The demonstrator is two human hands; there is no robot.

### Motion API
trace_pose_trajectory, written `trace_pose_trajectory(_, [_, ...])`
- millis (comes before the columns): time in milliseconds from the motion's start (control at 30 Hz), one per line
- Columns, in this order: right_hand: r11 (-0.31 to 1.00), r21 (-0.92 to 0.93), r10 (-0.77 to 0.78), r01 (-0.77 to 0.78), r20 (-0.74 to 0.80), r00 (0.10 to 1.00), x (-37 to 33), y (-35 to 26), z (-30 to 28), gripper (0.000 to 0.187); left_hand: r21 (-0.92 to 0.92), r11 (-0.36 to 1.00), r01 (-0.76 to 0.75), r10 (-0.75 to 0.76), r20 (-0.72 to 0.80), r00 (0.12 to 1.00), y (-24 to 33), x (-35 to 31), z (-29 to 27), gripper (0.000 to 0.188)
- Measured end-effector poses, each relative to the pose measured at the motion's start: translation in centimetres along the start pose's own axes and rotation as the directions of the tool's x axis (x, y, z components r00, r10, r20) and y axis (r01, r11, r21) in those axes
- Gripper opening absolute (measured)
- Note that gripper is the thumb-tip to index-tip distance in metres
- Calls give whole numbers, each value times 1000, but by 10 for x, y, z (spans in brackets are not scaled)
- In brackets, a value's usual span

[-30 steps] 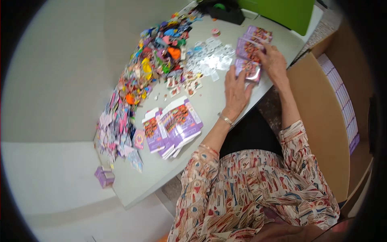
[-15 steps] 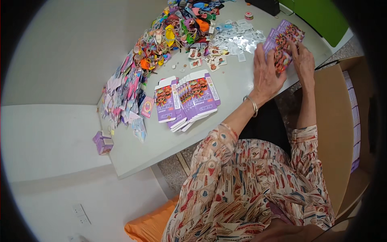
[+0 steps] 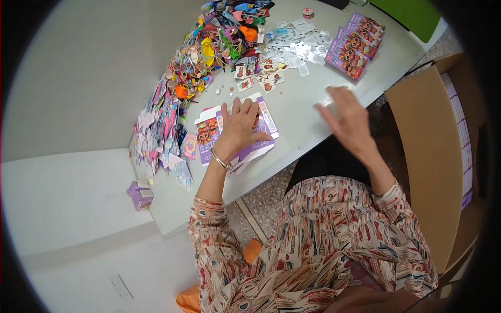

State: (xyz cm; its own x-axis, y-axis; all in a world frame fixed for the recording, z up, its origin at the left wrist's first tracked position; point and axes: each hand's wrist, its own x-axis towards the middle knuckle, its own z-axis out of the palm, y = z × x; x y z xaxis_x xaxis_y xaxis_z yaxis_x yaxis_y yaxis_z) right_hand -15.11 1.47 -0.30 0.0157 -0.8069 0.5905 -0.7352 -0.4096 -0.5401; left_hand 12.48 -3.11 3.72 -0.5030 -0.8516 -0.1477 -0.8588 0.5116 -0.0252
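Observation:
My left hand lies with fingers spread on a stack of flat, unfolded purple cartons, hiding the middle of the pile. White flaps stick out at their ends. Over the table's front edge hovers my right hand, slightly blurred, thumb apart from the fingers and nothing in it. Beyond it, a group of folded purple boxes with cartoon pictures sits together at the far right of the table.
Colourful small toys and bands heap at the back, beside pink and white packets, silvery sachets and picture cards. A large cardboard box holding more purple boxes stands at right. One small purple box is by the table's left corner.
Both hands have come off the folded purple boxes at the far right. My left hand has moved left onto the flat cartons; my right has drawn back toward me.

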Motion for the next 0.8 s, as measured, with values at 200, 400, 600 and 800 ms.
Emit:
trace_pose_trajectory(200, [982, 187, 4, -42, 199, 980, -9, -33, 29, 43, -89, 985, -146, 127, -196, 972, -2, 4, 7, 72])
trace_pose_trajectory(400, [971, 214, 52, -111, 260, 964, -5, -44, 46, 86, -316, 948, 24, -177, -466, 867, 32, 33, -22, 14])
trace_pose_trajectory(600, [983, 138, 108, -120, 86, 990, 7, -40, 50, 100, -420, 903, -91, -188, -577, 795, 86, 53, -38, 7])
trace_pose_trajectory(800, [892, 224, 315, -392, 312, 896, 11, -22, 28, 93, -435, 882, -181, -202, -695, 690, 89, 39, -35, 26])
